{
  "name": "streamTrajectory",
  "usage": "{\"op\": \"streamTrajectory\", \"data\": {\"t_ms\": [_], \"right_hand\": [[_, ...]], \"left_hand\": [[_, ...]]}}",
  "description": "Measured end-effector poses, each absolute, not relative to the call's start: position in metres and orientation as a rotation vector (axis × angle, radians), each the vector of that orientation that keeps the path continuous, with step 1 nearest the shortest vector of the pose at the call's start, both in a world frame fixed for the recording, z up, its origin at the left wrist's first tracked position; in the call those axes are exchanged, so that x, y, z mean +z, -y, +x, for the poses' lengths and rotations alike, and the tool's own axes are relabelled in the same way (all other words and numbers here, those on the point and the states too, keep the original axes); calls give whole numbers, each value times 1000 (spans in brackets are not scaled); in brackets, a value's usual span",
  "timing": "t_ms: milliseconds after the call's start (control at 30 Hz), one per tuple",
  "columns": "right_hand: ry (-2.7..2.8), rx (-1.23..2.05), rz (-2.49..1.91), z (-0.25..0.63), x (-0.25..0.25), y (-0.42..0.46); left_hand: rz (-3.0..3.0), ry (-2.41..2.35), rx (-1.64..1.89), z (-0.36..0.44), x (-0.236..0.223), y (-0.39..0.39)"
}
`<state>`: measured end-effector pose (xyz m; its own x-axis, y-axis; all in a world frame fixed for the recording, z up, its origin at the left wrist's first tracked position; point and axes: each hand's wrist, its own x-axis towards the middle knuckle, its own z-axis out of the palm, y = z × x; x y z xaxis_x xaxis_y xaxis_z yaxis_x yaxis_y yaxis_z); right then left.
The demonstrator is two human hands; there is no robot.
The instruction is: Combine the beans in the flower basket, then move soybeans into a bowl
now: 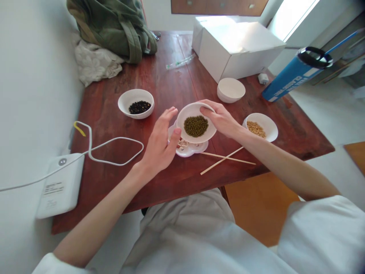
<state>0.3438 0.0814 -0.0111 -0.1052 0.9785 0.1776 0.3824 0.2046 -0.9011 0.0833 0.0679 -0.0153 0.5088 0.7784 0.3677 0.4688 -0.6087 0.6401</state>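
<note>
Fingers of the right hand (221,120) are pinching the green-bean bowl (196,122) above a white dish (188,149), the left hand (161,142) hovering spread beside it.

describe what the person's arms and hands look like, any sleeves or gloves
Both hands are bare: no gloves, rings, watch or bands show on the left hand or the right hand. The forearms are uncovered too. Short white sleeves start near the upper arms, one at the lower left edge, one at the lower right. The fingers are slim.

A home is suggested by the reddish-brown wooden table (171,80), crumpled green canvas backpack (114,26) and small white ceramic bowls of beans (136,103)
</note>
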Motion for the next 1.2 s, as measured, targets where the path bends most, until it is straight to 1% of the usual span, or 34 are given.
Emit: {"op": "streamTrajectory", "data": {"t_ms": [133,300,433,600,733,833,1000,1200], "right_hand": [[1799,723,-1304,333,-3,-78],[1904,636,-1273,323,1,-68],[2010,547,-1275,320,1,-57],[2129,433,-1253,320,-3,-40],[2200,255,-1172,321,-11,-31],[2261,67,-1079,324,-16,-28],[2340,-202,-942,331,-19,-25],[2340,-385,-799,347,-21,-27]], "left_hand": [[2308,-1007,713,74,-4,-63],[2239,-975,750,70,9,-63],[2108,-929,748,68,4,-71],[2152,-917,761,65,-1,-71],[2244,-836,744,61,0,-69],[2278,-793,820,57,-2,-69],[2196,-867,894,53,-10,-74],[2153,-974,913,50,-15,-80]]}}
